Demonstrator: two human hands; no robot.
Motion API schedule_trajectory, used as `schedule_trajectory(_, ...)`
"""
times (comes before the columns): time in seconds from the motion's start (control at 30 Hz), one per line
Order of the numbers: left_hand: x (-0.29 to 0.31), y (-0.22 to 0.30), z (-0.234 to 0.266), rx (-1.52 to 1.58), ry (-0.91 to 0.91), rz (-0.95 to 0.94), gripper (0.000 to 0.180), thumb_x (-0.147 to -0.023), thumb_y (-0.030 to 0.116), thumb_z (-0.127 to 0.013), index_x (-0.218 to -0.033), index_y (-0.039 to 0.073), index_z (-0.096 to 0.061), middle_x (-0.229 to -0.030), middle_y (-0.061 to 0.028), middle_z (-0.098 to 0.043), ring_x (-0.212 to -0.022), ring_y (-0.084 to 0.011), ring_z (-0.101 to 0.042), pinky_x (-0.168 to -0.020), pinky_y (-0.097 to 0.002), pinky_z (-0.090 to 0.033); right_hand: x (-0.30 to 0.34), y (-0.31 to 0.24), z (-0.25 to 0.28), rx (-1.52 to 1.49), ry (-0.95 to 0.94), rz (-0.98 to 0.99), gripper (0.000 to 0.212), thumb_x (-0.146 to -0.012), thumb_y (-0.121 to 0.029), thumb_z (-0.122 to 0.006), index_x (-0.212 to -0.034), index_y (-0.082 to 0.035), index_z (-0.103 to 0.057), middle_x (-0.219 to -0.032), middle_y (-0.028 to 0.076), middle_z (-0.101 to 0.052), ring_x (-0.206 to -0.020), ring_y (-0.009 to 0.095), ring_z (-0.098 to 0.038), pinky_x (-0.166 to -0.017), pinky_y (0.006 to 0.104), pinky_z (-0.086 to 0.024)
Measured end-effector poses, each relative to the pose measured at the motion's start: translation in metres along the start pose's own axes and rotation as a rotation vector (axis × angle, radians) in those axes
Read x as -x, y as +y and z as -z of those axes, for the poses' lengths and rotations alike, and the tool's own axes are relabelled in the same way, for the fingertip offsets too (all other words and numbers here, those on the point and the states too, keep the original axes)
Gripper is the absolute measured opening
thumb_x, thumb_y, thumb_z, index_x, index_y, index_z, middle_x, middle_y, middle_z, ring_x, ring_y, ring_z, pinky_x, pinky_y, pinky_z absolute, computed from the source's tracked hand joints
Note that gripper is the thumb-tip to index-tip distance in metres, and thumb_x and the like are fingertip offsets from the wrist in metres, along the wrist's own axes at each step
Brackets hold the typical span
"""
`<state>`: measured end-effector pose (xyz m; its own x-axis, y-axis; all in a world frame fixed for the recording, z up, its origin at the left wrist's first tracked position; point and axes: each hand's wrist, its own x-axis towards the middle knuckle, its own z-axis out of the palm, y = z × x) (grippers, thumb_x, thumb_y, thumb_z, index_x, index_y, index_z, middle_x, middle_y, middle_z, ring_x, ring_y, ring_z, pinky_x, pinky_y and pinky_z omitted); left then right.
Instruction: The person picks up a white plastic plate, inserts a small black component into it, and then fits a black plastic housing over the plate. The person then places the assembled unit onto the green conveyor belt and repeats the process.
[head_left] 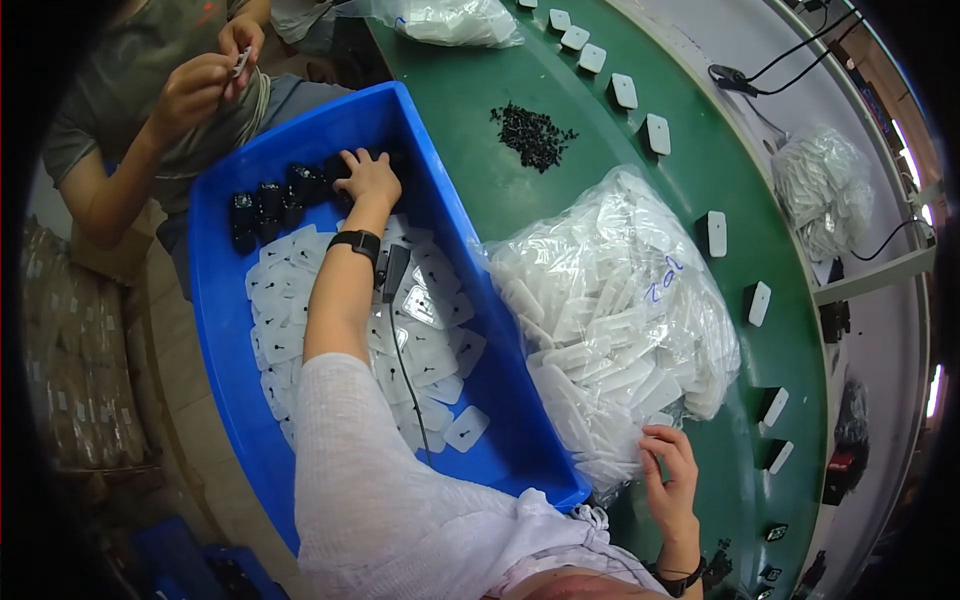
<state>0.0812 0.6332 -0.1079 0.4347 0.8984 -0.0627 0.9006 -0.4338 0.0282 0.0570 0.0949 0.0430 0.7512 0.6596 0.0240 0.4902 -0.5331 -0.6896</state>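
Observation:
My left hand reaches into the far end of a blue bin, fingers spread over black parts standing in a row there. Its fingertips touch or hover just above one; which, I cannot tell. Below that wrist, many flat white plates, several with a small black piece at the middle, lie in a loose pile in the bin. My right hand is at the near edge of a clear plastic bag full of white covers. Its fingers are loosely bent, thumb apart, with nothing visible between them.
On the green table lies a heap of small black pieces. White-topped black blocks form a curved row along the far right. Another bag lies at the back. A co-worker's hands hold a small part beyond the bin.

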Motion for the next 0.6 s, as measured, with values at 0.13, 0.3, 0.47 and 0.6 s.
schedule_trajectory(0.13,0.004,-0.006,0.0,-0.143,0.064,-0.106,0.039,-0.088,0.022,-0.053,-0.127,0.023,-0.056,-0.139,-0.0146,-0.036,-0.134,-0.0386,-0.023,-0.089,-0.0666,-0.036,-0.004,0.001,0.001,0.042,0.011,0.033,0.014,-0.083,0.003,-0.06,-0.096,-0.002,-0.063,-0.106,0.012,-0.061,-0.096,0.025,-0.059,-0.084,0.0316,-0.046)
schedule_trajectory(0.3,0.002,-0.007,0.012,-0.035,0.083,-0.089,0.045,-0.081,0.029,-0.063,-0.126,0.027,-0.058,-0.142,-0.0113,-0.036,-0.133,-0.0368,-0.027,-0.095,-0.0656,-0.034,-0.002,0.0,0.0,0.021,0.016,-0.019,0.014,-0.085,0.003,-0.059,-0.097,-0.002,-0.063,-0.108,0.012,-0.06,-0.097,0.026,-0.059,-0.085,0.0325,-0.046)
schedule_trajectory(0.47,-0.017,-0.029,0.007,0.397,0.133,-0.037,0.054,-0.072,0.04,-0.07,-0.125,0.039,-0.058,-0.142,-0.0115,-0.037,-0.132,-0.0376,-0.03,-0.1,-0.0693,-0.026,0.0,-0.003,-0.005,0.08,0.053,0.043,0.016,-0.083,0.004,-0.06,-0.098,-0.002,-0.064,-0.107,0.013,-0.06,-0.094,0.026,-0.058,-0.081,0.0321,-0.047)
schedule_trajectory(0.6,-0.043,-0.074,0.014,0.927,0.267,-0.156,0.06,-0.069,0.042,-0.076,-0.119,0.011,-0.064,-0.096,-0.0106,-0.069,-0.091,-0.0275,-0.065,-0.084,-0.0307,-0.049,0.002,-0.008,-0.004,0.086,0.043,0.062,0.016,-0.084,0.004,-0.06,-0.098,-0.002,-0.064,-0.107,0.013,-0.06,-0.094,0.026,-0.058,-0.081,0.0319,-0.047)
